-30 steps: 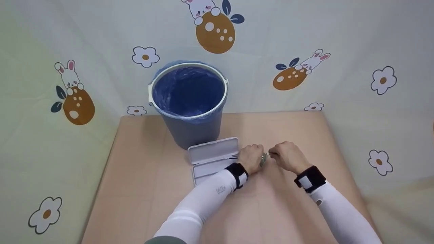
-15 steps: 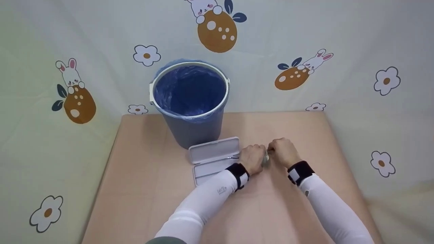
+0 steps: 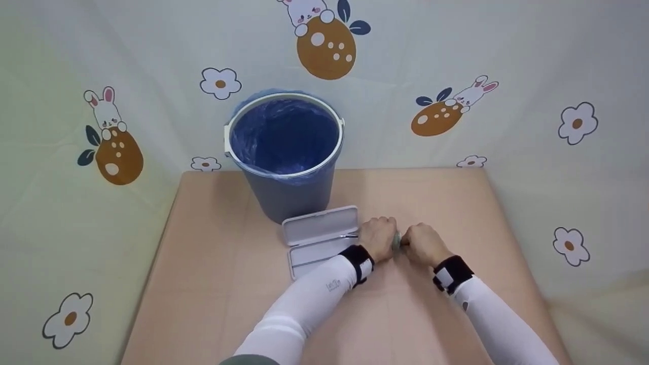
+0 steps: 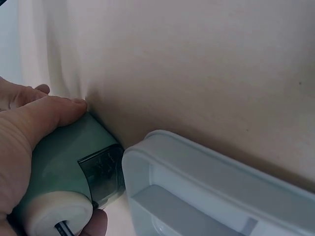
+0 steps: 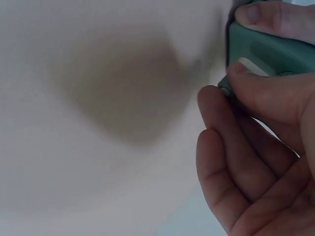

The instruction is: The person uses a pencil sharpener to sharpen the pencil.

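My left hand point(image 3: 377, 237) grips a green pencil sharpener point(image 4: 61, 155) on the table, thumb along its top. In the left wrist view a dark pencil point(image 4: 63, 228) pokes into the cream round front, and a see-through dark shavings drawer point(image 4: 103, 172) shows on the side. My right hand point(image 3: 427, 244) is at the sharpener's other end. Between thumb and forefinger it pinches the small green crank handle point(image 5: 224, 87), the other fingers loosely curled. An open pencil case point(image 3: 320, 226) lies just left of my left hand, its near corner beside the sharpener.
Behind the case stands a tall grey bin point(image 3: 291, 195) lined with a blue bag point(image 3: 284, 132). A slim dark item point(image 3: 349, 235) lies in the case by its hinge. The table point(image 3: 243, 314) has a peach cover, and patterned cloth point(image 3: 385, 56) surrounds it.
My right hand moved up and left against the sharpener, then back down, circling at the crank. My left hand and the case stayed in place.
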Demonstrator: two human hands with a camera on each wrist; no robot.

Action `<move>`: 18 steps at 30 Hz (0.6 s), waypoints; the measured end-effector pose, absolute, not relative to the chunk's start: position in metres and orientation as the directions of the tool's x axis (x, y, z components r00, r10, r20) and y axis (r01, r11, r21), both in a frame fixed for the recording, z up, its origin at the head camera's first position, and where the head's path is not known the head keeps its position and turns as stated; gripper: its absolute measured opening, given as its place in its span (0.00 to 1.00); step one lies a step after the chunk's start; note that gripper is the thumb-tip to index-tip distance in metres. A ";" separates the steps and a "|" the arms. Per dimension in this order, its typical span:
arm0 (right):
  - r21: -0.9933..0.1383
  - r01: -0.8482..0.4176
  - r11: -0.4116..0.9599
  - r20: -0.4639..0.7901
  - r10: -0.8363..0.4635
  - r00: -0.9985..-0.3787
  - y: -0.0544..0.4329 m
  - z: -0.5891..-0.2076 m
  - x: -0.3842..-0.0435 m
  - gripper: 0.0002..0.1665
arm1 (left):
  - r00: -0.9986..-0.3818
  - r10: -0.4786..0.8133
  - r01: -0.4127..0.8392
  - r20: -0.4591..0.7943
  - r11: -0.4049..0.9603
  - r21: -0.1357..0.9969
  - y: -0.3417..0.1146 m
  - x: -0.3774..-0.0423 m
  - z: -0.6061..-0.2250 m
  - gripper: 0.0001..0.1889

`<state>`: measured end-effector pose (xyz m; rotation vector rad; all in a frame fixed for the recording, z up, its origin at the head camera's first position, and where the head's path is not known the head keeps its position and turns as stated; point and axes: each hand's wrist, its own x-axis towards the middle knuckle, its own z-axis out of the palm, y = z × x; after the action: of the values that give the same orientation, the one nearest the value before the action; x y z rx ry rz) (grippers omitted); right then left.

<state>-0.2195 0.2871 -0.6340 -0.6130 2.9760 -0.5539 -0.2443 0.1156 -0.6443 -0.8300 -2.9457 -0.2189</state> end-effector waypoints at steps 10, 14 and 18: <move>-0.401 -0.448 0.799 -0.039 -0.504 -0.863 0.296 -0.620 -0.205 0.11 | -0.866 0.498 0.500 0.044 0.858 0.118 0.119 -0.242 -0.643 0.22; -0.392 -0.479 0.785 -0.030 -0.532 -0.846 0.298 -0.600 -0.207 0.08 | -0.869 0.494 0.491 0.013 0.861 0.134 0.117 -0.243 -0.641 0.24; -0.369 -0.484 0.793 -0.013 -0.525 -0.851 0.300 -0.583 -0.215 0.05 | -0.863 0.505 0.502 0.011 0.856 0.124 0.115 -0.243 -0.638 0.24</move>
<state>-0.2153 0.2999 -0.5826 -0.8098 2.8655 -0.5430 -0.2431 0.1149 -0.6377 -0.8269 -3.0468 -0.1939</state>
